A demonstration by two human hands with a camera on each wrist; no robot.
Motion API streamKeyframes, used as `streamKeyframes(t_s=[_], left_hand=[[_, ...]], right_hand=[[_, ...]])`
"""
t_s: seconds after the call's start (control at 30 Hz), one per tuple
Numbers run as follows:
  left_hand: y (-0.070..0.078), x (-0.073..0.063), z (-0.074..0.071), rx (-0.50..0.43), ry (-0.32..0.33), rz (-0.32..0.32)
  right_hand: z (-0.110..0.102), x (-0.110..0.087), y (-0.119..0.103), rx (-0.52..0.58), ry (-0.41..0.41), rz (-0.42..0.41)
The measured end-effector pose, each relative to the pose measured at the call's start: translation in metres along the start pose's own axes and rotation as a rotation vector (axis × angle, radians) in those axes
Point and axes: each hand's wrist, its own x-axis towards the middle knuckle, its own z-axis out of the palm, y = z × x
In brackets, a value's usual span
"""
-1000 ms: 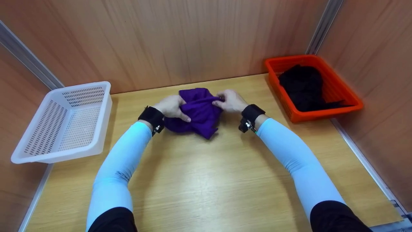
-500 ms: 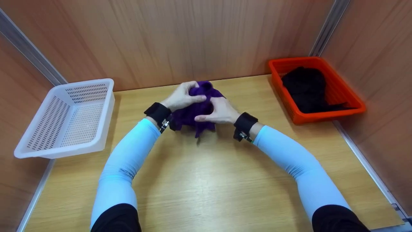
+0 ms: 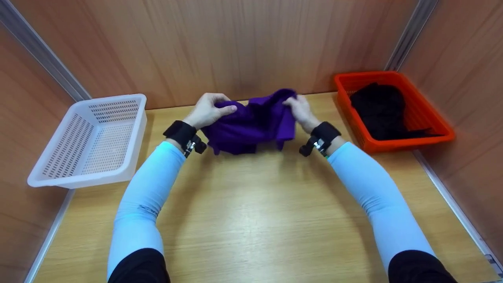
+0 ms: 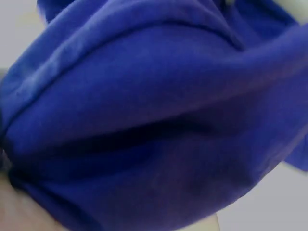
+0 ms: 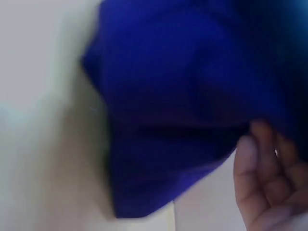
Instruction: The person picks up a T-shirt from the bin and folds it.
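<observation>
A purple cloth garment (image 3: 243, 125) is stretched between my two hands near the back wall, its lower edges hanging in folds. My left hand (image 3: 208, 111) grips its upper left part, thumb lying over the fabric. At the upper right my right hand (image 3: 301, 112) pinches an edge of it. In the left wrist view the creased purple garment (image 4: 159, 106) fills most of the picture. The right wrist view has the curled fingers (image 5: 264, 168) at the garment's border, with a loose corner drooping below.
To the left stands a white perforated basket (image 3: 129, 157). An orange basket (image 3: 430, 114) with a black cloth (image 3: 379, 110) inside is at the back right. Wooden panels (image 3: 251, 47) close in the table (image 3: 251, 212) at the back and sides.
The purple garment went from a bunched heap to being held spread and raised. Both hands came close together over it, then parted, the right one moving right, the left one left.
</observation>
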Motion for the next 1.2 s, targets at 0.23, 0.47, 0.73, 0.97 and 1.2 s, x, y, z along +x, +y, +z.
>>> streamKeyframes(t_s=[0.23,0.47,0.73,0.97,1.2], left_hand=[[-0.012,-0.007,-0.031,0.133,0.093,-0.059],[-0.011,-0.009,-0.052,0.105,0.372,0.004],[0.005,-0.019,-0.086,0.098,-0.069,-0.133],[0.014,-0.015,-0.103,0.341,0.034,-0.176],[0.031,0.033,-0.095,0.538,0.501,-0.362]], right_hand=[[-0.048,0.009,-0.021,0.004,0.112,0.06],[-0.064,0.005,-0.041,-0.011,-0.036,0.143],[-0.067,0.002,-0.059,0.047,-0.159,0.181],[-0.066,-0.002,-0.067,-0.019,-0.326,0.386],[-0.063,0.005,-0.067,0.177,-0.167,0.317]])
